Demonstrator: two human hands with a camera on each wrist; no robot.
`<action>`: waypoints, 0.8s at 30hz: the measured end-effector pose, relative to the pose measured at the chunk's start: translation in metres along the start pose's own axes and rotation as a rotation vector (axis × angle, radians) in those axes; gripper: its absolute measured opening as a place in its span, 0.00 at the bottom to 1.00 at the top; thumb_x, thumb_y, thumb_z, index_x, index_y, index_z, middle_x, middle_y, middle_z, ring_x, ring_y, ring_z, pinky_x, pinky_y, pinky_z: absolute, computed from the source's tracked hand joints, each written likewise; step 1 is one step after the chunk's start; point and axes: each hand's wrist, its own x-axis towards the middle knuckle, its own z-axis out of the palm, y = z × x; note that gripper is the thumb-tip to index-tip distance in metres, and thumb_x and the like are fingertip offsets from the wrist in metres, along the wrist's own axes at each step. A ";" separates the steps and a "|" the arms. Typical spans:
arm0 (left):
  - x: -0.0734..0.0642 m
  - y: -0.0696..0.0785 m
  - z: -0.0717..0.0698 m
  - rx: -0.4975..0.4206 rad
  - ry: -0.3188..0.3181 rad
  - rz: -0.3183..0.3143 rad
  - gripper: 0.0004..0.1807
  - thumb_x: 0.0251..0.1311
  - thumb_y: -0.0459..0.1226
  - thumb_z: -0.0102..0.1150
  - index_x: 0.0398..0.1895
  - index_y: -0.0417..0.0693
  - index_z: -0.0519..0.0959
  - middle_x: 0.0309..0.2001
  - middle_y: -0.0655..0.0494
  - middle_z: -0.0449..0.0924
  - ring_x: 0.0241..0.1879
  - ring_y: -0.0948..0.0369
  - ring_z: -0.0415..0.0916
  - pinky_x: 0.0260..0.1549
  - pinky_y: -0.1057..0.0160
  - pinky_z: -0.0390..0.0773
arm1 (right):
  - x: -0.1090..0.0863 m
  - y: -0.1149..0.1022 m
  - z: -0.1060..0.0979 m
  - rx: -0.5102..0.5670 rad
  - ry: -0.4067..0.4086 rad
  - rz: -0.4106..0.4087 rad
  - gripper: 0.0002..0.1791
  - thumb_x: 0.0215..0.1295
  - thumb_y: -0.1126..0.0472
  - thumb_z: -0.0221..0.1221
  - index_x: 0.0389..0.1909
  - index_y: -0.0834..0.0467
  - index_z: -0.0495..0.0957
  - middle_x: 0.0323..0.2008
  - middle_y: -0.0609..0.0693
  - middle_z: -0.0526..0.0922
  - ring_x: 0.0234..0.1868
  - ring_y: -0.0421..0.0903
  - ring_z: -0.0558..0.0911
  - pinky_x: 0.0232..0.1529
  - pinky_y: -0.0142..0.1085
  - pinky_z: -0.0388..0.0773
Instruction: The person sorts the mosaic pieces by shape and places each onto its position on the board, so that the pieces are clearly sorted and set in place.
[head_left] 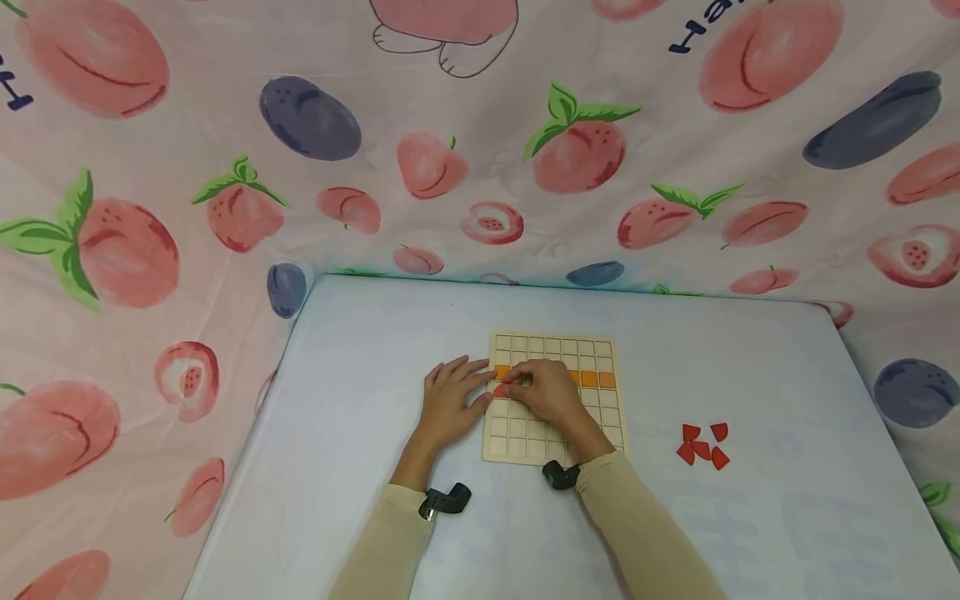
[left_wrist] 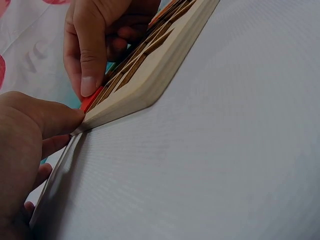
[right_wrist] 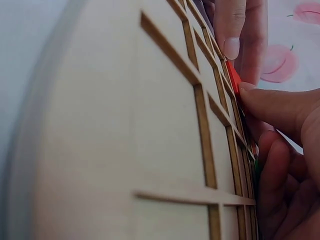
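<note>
A pale wooden grid board [head_left: 517,427] lies on the white table. My right hand [head_left: 553,393] reaches over it from the right and pinches a small red piece [head_left: 499,390] with thumb and fingertips. That piece sits at the leftmost column, just below a row of orange squares [head_left: 590,379]. My left hand [head_left: 448,406] rests at the board's left edge, fingers extended; in the left wrist view its thumb [left_wrist: 62,119] presses at the board's corner beside the red piece [left_wrist: 90,100]. A bit of green shows under the curled right fingers [right_wrist: 274,167].
Several loose red pieces [head_left: 701,450] with curved edges lie on the table right of the board. A fruit-printed cloth [head_left: 420,200] hangs behind and at the sides of the white table [head_left: 360,333]. Black devices [head_left: 447,498] sit at both wrists.
</note>
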 end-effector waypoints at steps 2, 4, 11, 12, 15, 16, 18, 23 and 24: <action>0.000 0.000 0.000 -0.002 0.004 0.002 0.22 0.68 0.47 0.60 0.64 0.62 0.81 0.71 0.63 0.74 0.76 0.53 0.60 0.72 0.37 0.52 | 0.000 0.000 0.000 -0.001 0.004 -0.002 0.02 0.60 0.54 0.72 0.31 0.47 0.89 0.26 0.39 0.85 0.31 0.39 0.78 0.39 0.37 0.74; 0.000 0.000 0.000 -0.003 0.004 0.003 0.22 0.68 0.46 0.60 0.64 0.62 0.81 0.71 0.63 0.74 0.76 0.53 0.60 0.72 0.37 0.52 | 0.000 0.000 0.000 0.005 0.007 0.000 0.02 0.60 0.55 0.72 0.30 0.47 0.89 0.26 0.39 0.85 0.32 0.39 0.78 0.39 0.37 0.74; 0.000 0.000 0.000 -0.007 0.013 0.011 0.21 0.67 0.46 0.61 0.64 0.61 0.81 0.70 0.63 0.74 0.76 0.53 0.61 0.72 0.37 0.52 | 0.000 0.003 0.000 0.027 0.001 0.022 0.03 0.59 0.54 0.73 0.32 0.48 0.90 0.26 0.39 0.85 0.33 0.41 0.79 0.40 0.37 0.76; 0.000 0.000 0.001 -0.006 0.010 0.009 0.21 0.67 0.46 0.61 0.64 0.61 0.81 0.70 0.63 0.74 0.76 0.53 0.61 0.72 0.37 0.52 | 0.000 0.004 0.000 0.031 -0.003 0.022 0.04 0.59 0.54 0.73 0.33 0.48 0.90 0.26 0.39 0.86 0.34 0.41 0.79 0.41 0.38 0.76; 0.000 0.001 0.001 -0.006 0.003 0.004 0.21 0.68 0.46 0.60 0.64 0.61 0.81 0.71 0.63 0.74 0.76 0.53 0.60 0.72 0.37 0.52 | -0.002 0.007 -0.003 0.060 -0.030 0.025 0.04 0.60 0.55 0.72 0.35 0.49 0.90 0.28 0.41 0.86 0.35 0.42 0.79 0.41 0.37 0.77; 0.000 0.002 0.001 -0.007 -0.001 0.003 0.22 0.68 0.46 0.60 0.64 0.62 0.81 0.71 0.63 0.74 0.76 0.53 0.60 0.72 0.37 0.52 | -0.003 0.009 -0.005 0.074 -0.042 0.025 0.04 0.60 0.56 0.72 0.35 0.49 0.90 0.29 0.41 0.86 0.34 0.42 0.79 0.40 0.36 0.77; 0.000 0.002 0.001 -0.003 -0.002 0.005 0.22 0.68 0.46 0.60 0.64 0.62 0.81 0.71 0.63 0.74 0.76 0.53 0.61 0.72 0.37 0.52 | -0.005 0.012 -0.010 0.118 -0.074 0.029 0.04 0.61 0.56 0.72 0.37 0.50 0.89 0.31 0.42 0.87 0.33 0.42 0.79 0.37 0.36 0.78; -0.001 0.004 -0.002 -0.009 0.009 0.004 0.21 0.68 0.46 0.60 0.64 0.61 0.81 0.70 0.62 0.74 0.76 0.52 0.61 0.72 0.37 0.53 | -0.015 0.022 -0.031 0.207 -0.162 0.047 0.07 0.62 0.54 0.71 0.40 0.48 0.89 0.36 0.44 0.87 0.33 0.45 0.80 0.35 0.35 0.79; -0.001 0.004 -0.002 -0.011 0.011 0.001 0.21 0.68 0.45 0.60 0.64 0.60 0.81 0.70 0.62 0.75 0.76 0.52 0.61 0.72 0.37 0.53 | -0.017 0.024 -0.037 0.209 -0.172 0.049 0.08 0.62 0.54 0.71 0.41 0.48 0.89 0.36 0.44 0.88 0.33 0.45 0.80 0.35 0.36 0.79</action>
